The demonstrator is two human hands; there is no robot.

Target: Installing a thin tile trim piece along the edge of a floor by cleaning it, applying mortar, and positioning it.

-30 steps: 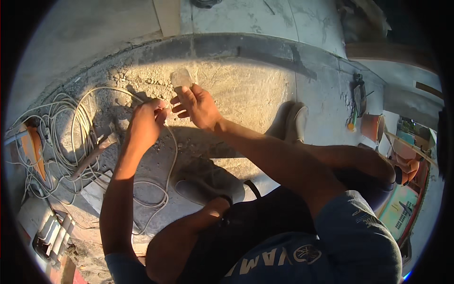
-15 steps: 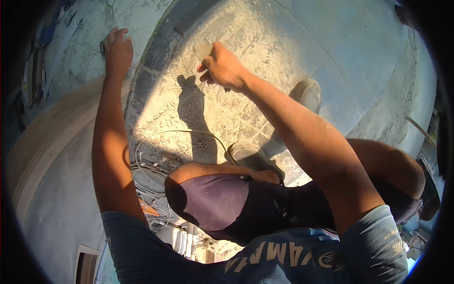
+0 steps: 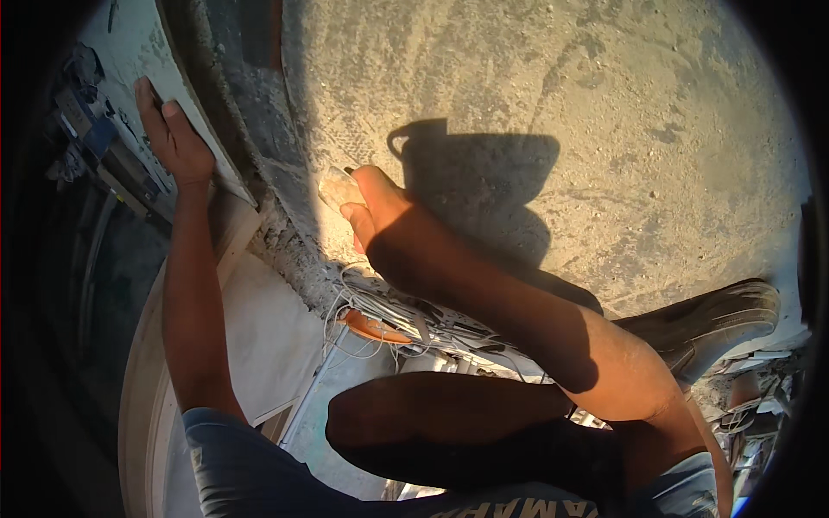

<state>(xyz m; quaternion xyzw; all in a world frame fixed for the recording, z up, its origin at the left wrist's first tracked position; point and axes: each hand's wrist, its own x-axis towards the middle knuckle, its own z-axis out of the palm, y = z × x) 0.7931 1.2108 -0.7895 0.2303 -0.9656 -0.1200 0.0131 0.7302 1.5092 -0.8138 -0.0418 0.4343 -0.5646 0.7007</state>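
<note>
In my right hand point(image 3: 376, 207) is a pale, dusty, flat piece with a rounded end point(image 3: 339, 188); its exact kind does not show. The fingers are closed round it, just above the sunlit dusty floor point(image 3: 604, 207). My left hand point(image 3: 180, 142) lies with its fingers stretched out on a pale, paint-marked board point(image 3: 164, 52), close to the board's edge. Nothing shows in the left hand. A dark gap runs between that board and the floor.
Coiled thin cables point(image 3: 414, 311) and an orange object point(image 3: 376, 326) lie below my right forearm. A curved wooden edge point(image 3: 147, 388) passes beneath my left arm. My dark shoe point(image 3: 712, 324) stands at the right, with mixed clutter point(image 3: 760, 406) beyond.
The view has turned and come nearer the floor. My right hand, still holding the pale piece, is lower in view. My left hand's fingers have straightened from a curl onto the board.
</note>
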